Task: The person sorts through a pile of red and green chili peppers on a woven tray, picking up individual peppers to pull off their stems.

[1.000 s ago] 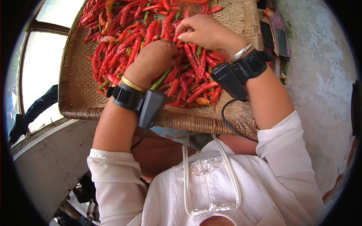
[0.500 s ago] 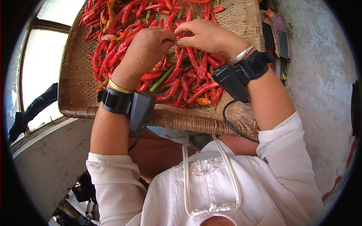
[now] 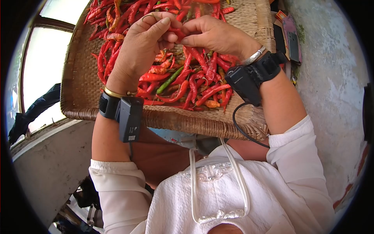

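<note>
A woven basket (image 3: 175,120) holds many red peppers, a few orange ones and a long green pepper (image 3: 170,80). Above them my left hand (image 3: 145,41) is turned partly palm up, its thumb and fingers pinched at one end of a red pepper (image 3: 178,34). A thin stem curls by its fingertips. My right hand (image 3: 218,36) grips the same pepper between thumb and fingers from the right. The fingertips of both hands almost meet at the pepper.
A phone (image 3: 293,46) and other small items lie right of the basket. A window (image 3: 43,70) with dark cloth (image 3: 33,113) is at the left, above a pale ledge (image 3: 50,136). The basket's near edge is over my lap.
My left hand has rolled over, showing its thumb and curled fingers, and the wrist device has turned with it. The red pepper between the hands now shows. My right hand shifted slightly.
</note>
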{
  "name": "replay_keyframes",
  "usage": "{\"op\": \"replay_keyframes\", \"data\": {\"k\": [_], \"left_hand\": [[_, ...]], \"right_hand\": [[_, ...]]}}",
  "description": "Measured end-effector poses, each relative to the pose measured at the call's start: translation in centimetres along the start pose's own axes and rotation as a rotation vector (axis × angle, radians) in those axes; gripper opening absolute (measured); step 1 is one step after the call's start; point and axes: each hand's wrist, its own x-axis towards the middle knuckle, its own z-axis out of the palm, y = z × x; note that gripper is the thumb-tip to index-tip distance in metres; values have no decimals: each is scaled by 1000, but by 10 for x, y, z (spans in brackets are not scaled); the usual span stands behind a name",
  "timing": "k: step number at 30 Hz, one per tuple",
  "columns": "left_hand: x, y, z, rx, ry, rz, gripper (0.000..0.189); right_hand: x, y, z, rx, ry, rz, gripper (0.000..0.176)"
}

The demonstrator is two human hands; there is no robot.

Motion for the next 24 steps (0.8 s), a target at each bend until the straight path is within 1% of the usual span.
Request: {"op": "replay_keyframes", "data": {"k": [2, 3, 4, 5, 6, 7, 8, 9, 10, 11, 12, 14, 15, 16, 17, 18, 19, 20, 22, 23, 24], "left_hand": [[0, -3, 7, 135, 182, -49, 30], [-1, -3, 7, 134, 183, -49, 30], [-3, -4, 7, 271, 226, -106, 33], [-3, -4, 7, 409, 268, -164, 37], [-3, -4, 7, 410, 266, -165, 37], [-3, -5, 6, 481, 232, -182, 40], [-3, -5, 5, 553, 199, -200, 42], [-4, -8, 3, 554, 202, -202, 42], [-3, -13, -1, 781, 75, -174, 42], [-3, -19, -4, 1005, -59, -142, 41], [-4, -26, -4, 1005, -59, -143, 41], [-7, -37, 0, 1295, -163, 15, 40], [-8, -38, 6, 1327, -165, -10, 38], [-7, -38, 9, 1328, -165, -10, 38], [-5, -39, 11, 1380, -220, -47, 35], [-4, -40, 12, 1431, -276, -85, 33], [-3, -41, 13, 1430, -276, -85, 33], [-2, -42, 14, 1449, -285, -88, 31], [-1, -44, 14, 1469, -293, -92, 30], [0, -46, 13, 1479, -296, -77, 29], [0, -47, 13, 1489, -299, -62, 29]], "right_hand": [[0, 0, -3, -21, -12, 39, 20], [-1, -5, -6, -86, -34, 128, 17], [-2, -9, -9, -150, -54, 217, 15], [0, -8, -14, -150, -53, 217, 15], [5, -7, -21, -266, -88, 212, 15], [6, -7, -27, -384, -123, 206, 15], [4, -8, -32, -383, -124, 204, 15], [1, -12, -38, -239, 22, 182, 16], [0, -19, -43, -95, 168, 159, 20], [5, -29, -54, 91, 172, 105, 46], [7, -24, -54, 91, 172, 107, 46], [10, -11, -52, 537, 470, -98, 53], [13, -4, -57, 425, 469, -26, 65], [13, 5, -52, 426, 468, -26, 65], [13, 16, -43, 78, 451, -66, 41], [14, 15, -36, -269, 426, -104, 24], [9, 9, -30, -602, 296, -57, 24], [10, 12, -21, -591, 196, -2, 26], [6, 11, -6, -605, 15, 18, 24], [6, 13, -2, -605, 15, 17, 24], [5, 14, 2, -688, -69, 52, 23]]}}
